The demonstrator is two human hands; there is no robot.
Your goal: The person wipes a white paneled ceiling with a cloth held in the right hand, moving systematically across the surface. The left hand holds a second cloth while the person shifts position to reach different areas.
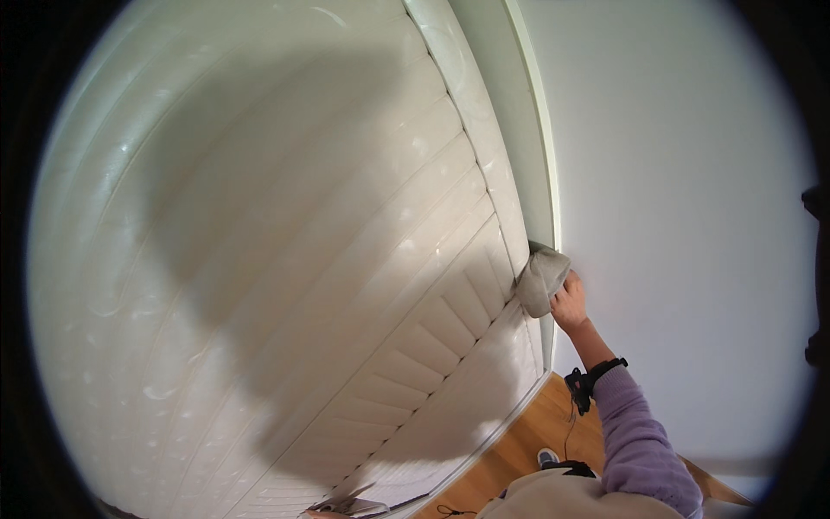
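Note:
My right hand (569, 301) grips a folded grey cloth (543, 279). The cloth lies against the corner of a large cream upholstered piece (337, 214) with a shiny, leather-like cover and channel seams, where it meets a pale ledge (528, 149) beside the wall. At the bottom edge only a sliver of my left hand (319, 514) shows, next to a crumpled greyish item (353, 505); whether the fingers hold it is hard to make out.
A plain white wall (661, 214) rises close on the right. Wooden flooring (519, 434) shows below, with a shoe (548, 457) on it and a thin black cable (454, 511). A black strapped device (579, 389) sits on my right wrist, trailing a wire.

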